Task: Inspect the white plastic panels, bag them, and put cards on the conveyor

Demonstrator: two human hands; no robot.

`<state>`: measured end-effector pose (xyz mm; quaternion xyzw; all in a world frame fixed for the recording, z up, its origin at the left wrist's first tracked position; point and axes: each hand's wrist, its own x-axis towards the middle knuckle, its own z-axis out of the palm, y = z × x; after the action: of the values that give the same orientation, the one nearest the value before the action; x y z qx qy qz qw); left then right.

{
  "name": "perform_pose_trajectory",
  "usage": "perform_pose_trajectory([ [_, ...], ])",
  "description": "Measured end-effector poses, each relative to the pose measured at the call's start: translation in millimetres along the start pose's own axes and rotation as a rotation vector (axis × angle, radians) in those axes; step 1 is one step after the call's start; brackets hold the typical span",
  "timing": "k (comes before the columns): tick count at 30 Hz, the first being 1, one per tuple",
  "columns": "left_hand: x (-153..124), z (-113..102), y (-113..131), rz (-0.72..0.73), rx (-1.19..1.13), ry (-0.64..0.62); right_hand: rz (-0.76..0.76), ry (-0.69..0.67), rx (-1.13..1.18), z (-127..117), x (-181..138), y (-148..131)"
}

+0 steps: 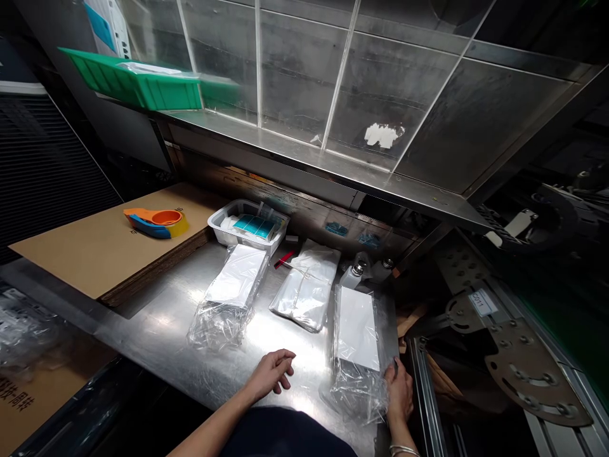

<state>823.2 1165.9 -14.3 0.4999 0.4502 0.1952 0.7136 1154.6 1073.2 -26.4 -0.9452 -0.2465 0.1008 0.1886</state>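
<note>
My left hand (272, 373) hovers over the front of the steel table (271, 336), its fingers loosely bent and apart, with nothing in them. At the table's right edge, my right hand (398, 388) is closed; the tip of something small and dark shows at its fingers, its kind unclear. Beside that hand lies a right stack of clear plastic bags (358, 330) with a white panel on top. A similar left stack of bags (238, 276) lies farther left. Between them is a bundle of clear bags (304, 289) tied with a band.
A white bin (223, 222) with packets stands at the back, near a red tool (284, 259) and a pump bottle (352, 275). On the left, a tape dispenser (157, 222) rests on stacked cardboard (95, 254). Overhead runs a steel shelf (304, 155); machine framing (528, 362) borders the right.
</note>
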Motion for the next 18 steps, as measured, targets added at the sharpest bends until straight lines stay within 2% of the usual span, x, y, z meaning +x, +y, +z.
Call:
perform_pose_trajectory([
  [18,-3.6,-1.3,4.1,-0.021,0.063,0.022,0.002,-0.015,0.018,0.6,0.1,1.7],
])
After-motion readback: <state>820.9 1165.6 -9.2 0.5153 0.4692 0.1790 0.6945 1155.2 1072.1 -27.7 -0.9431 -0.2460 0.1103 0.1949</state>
